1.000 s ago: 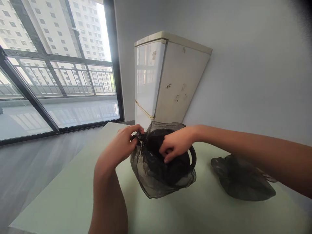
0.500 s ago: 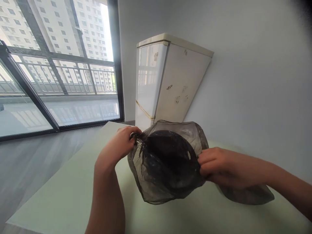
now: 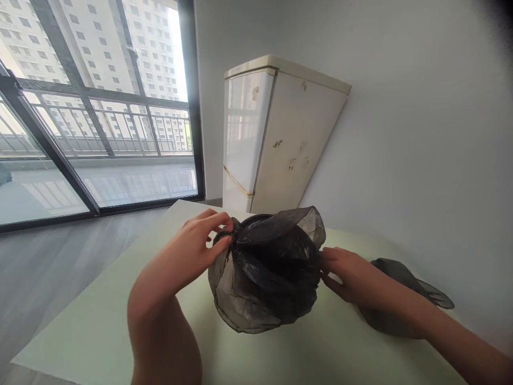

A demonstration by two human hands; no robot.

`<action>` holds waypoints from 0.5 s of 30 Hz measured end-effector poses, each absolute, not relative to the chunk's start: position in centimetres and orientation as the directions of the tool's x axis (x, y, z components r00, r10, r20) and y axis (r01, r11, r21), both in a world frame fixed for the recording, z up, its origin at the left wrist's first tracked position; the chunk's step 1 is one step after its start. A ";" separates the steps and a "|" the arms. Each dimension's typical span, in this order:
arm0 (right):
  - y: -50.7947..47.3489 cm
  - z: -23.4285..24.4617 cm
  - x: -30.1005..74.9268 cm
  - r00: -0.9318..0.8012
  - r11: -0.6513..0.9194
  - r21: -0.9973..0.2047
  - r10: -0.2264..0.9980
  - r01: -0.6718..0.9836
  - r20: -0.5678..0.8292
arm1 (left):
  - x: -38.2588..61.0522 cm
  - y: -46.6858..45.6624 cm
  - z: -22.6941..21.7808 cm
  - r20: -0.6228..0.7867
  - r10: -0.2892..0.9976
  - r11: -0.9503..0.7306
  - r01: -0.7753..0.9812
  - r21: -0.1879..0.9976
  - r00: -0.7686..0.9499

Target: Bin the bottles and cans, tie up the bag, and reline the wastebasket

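A dark, see-through mesh bag (image 3: 268, 267) with a black round object inside sits on the pale green table (image 3: 112, 331). My left hand (image 3: 202, 240) pinches the gathered neck of the bag at its upper left. My right hand (image 3: 344, 272) grips the bag's right side, fingers closed on the fabric. The bag stands bunched between both hands, a loose flap folded over its top.
A second dark mesh bag (image 3: 401, 291) lies flat on the table behind my right forearm. A worn white fridge (image 3: 272, 133) stands beyond the table against the grey wall. Large windows (image 3: 92, 107) with a balcony rail fill the left; the table's left edge drops to grey floor.
My right hand moved from the top of the bag to its right side and pulled the fabric over the black object. My left hand kept its pinch on the neck.
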State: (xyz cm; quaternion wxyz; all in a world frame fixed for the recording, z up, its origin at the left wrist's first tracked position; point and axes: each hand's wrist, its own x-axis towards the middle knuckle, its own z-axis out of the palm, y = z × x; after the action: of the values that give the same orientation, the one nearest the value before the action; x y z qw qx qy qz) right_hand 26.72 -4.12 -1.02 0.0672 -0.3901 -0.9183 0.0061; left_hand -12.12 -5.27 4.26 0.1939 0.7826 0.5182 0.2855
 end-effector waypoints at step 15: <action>2.6 -0.4 21.5 -0.337 0.213 -0.853 0.940 0.476 0.047 | -11.1 3.7 -0.8 -0.063 0.961 -0.198 0.829 0.524 0.270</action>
State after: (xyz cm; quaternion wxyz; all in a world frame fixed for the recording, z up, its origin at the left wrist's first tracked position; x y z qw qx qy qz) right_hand 21.54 2.57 -0.41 0.2987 -0.4924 -0.7193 0.3886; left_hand -11.13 3.67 -0.75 0.2356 0.7612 0.5876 0.1403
